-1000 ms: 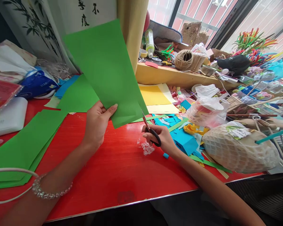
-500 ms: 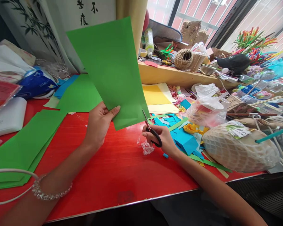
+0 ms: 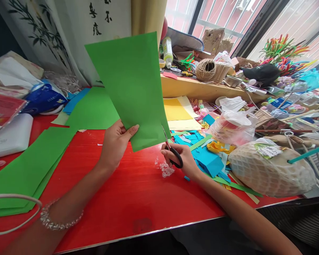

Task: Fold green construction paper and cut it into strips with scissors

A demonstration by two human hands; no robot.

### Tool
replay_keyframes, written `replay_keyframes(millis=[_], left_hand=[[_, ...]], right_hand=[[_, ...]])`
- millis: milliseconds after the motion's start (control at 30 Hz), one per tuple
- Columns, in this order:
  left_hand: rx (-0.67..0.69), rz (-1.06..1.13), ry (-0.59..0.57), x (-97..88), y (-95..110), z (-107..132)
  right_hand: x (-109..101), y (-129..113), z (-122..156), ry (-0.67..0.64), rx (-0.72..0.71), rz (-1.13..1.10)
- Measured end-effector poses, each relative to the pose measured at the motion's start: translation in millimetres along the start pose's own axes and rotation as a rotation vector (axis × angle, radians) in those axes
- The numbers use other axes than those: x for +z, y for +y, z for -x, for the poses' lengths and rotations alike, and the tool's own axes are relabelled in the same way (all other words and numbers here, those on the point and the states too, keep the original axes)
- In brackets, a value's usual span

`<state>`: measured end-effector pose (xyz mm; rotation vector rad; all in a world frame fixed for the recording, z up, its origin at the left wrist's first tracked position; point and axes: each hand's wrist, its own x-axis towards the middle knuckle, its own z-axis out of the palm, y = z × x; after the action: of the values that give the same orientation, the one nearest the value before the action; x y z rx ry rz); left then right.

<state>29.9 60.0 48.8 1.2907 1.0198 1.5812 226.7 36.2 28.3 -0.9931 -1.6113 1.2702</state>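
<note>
My left hand (image 3: 115,143) pinches the lower left edge of a green paper sheet (image 3: 131,85) and holds it upright above the red table (image 3: 117,191). My right hand (image 3: 182,159) grips black-handled scissors (image 3: 171,148), blades pointing up at the sheet's lower right corner. The blade tips touch or sit just beside that corner.
More green sheets (image 3: 29,166) lie on the left of the table, yellow paper (image 3: 177,111) behind. Blue and green paper scraps (image 3: 204,156) pile by my right hand. A netted bundle (image 3: 268,170), plastic bags, a twine ball (image 3: 206,69) and craft clutter fill the right side and windowsill.
The green sheet has shifted slightly right and lower in my left hand. The scissors stay at its lower right corner.
</note>
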Motion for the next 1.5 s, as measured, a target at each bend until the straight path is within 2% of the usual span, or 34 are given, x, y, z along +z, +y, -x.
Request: replay_keyframes(millis=[300,567,1500], left_hand=[[-0.01,0.009,-0.007,0.7,0.5,0.3],[-0.061,-0.004,-0.086,3.6,-0.5,3.4],[-0.085,-0.006,-0.081,3.5,-1.9,3.5]], right_hand=[[1.3,-2.8,1.8,0.023,0.045,0.004],[-1.2,-2.9,0.5,0.049,0.097,0.053],[5.0,2.6,1.9,0.115,0.038,0.086]])
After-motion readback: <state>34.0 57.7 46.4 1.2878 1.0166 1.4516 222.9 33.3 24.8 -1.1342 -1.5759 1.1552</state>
